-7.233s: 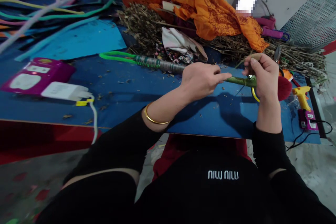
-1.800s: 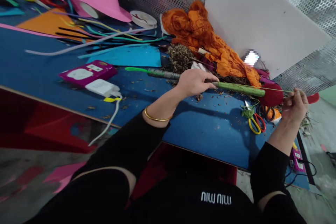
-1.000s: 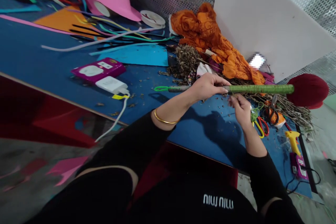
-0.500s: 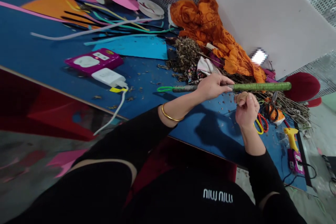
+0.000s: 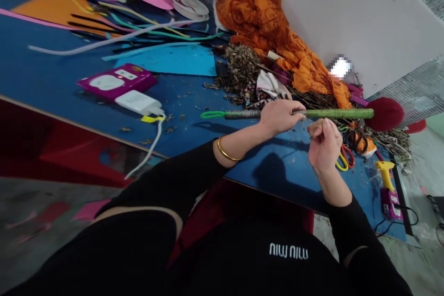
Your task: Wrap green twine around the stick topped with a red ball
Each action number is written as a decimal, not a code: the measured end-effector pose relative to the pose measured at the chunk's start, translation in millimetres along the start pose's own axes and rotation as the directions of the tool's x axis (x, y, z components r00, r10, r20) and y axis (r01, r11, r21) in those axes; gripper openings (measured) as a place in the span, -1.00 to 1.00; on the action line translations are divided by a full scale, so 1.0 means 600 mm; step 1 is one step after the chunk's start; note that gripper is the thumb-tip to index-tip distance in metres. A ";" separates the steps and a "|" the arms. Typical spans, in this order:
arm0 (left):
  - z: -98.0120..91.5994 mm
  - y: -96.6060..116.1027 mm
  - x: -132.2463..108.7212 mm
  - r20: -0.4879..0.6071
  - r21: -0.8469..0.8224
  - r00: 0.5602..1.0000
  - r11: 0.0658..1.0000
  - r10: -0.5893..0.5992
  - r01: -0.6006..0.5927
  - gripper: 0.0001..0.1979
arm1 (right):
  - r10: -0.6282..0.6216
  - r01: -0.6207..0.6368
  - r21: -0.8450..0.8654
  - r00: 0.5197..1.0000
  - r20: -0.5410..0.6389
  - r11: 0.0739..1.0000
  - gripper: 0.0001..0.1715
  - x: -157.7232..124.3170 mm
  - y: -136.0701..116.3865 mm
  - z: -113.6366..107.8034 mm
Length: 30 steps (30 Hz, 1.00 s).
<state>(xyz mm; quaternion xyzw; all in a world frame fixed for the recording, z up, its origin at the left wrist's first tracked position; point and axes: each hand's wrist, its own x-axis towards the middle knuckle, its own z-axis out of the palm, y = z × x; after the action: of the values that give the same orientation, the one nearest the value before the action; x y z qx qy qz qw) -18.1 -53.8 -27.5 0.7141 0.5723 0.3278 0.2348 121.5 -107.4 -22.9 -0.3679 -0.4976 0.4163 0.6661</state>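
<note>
Your left hand grips the stick mid-shaft, held level over the table. Right hand pinches a small roll just below it, w/ scissors nearby.

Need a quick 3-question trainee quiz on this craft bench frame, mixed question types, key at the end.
1. True or false: the left hand grips the green-wrapped stick near its middle, above the blue table.
2. Which sits at the far right end of the stick?
A. a yellow glue gun
B. a dark red ball
C. an orange cloth
3. Fill in: the right hand pinches a small tan object just ____ the stick.

Key
1. True.
2. B: the dark red ball. The yellow glue gun lies on the table, and the orange cloth is piled at the back.
3. Below.
</note>
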 end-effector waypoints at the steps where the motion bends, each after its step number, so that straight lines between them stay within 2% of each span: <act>1: 0.001 0.001 -0.001 0.000 0.032 1.000 0.999 0.010 -0.010 -0.69 | -0.007 0.007 -0.005 1.000 0.022 1.000 -0.44 0.003 -0.002 0.000; 6: 0.007 0.005 -0.010 0.002 0.147 0.994 0.983 0.106 -0.106 -0.69 | 0.018 -0.027 0.075 0.994 0.110 0.997 -0.50 0.033 -0.014 -0.009; 10: 0.018 0.003 -0.012 0.020 0.226 0.978 0.952 0.209 -0.208 -0.71 | 0.111 -0.128 0.136 0.985 0.129 0.982 -0.54 0.061 -0.015 -0.021; 14: 0.027 -0.003 -0.013 0.055 0.312 0.959 0.908 0.277 -0.280 -0.72 | 0.181 -0.221 0.231 0.967 0.181 0.948 -0.66 0.076 -0.001 -0.030; 18: 0.032 -0.007 -0.015 0.065 0.362 0.946 0.876 0.318 -0.319 -0.74 | 0.230 -0.269 0.295 0.960 0.160 0.917 -0.72 0.083 0.012 -0.036; 21: 0.037 -0.010 -0.019 0.076 0.371 0.923 0.849 0.377 -0.377 -0.73 | 0.268 -0.303 0.355 0.952 0.145 0.885 -0.66 0.089 0.018 -0.039; 24: 0.042 -0.014 -0.021 0.096 0.400 0.877 0.789 0.470 -0.467 -0.74 | 0.324 -0.346 0.390 0.938 0.123 0.853 -0.56 0.094 0.024 -0.042; 30: 0.054 -0.026 -0.018 0.050 0.508 0.714 0.598 0.698 -0.620 -0.74 | 0.435 -0.423 0.408 0.898 0.068 0.809 -0.46 0.103 0.026 -0.047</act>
<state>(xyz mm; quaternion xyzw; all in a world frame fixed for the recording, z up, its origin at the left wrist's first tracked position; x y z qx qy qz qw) -5.7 -59.2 -62.8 0.8820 0.3462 0.2889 -0.1372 155.5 -46.9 -21.8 -0.3275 -0.2926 0.6459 0.6245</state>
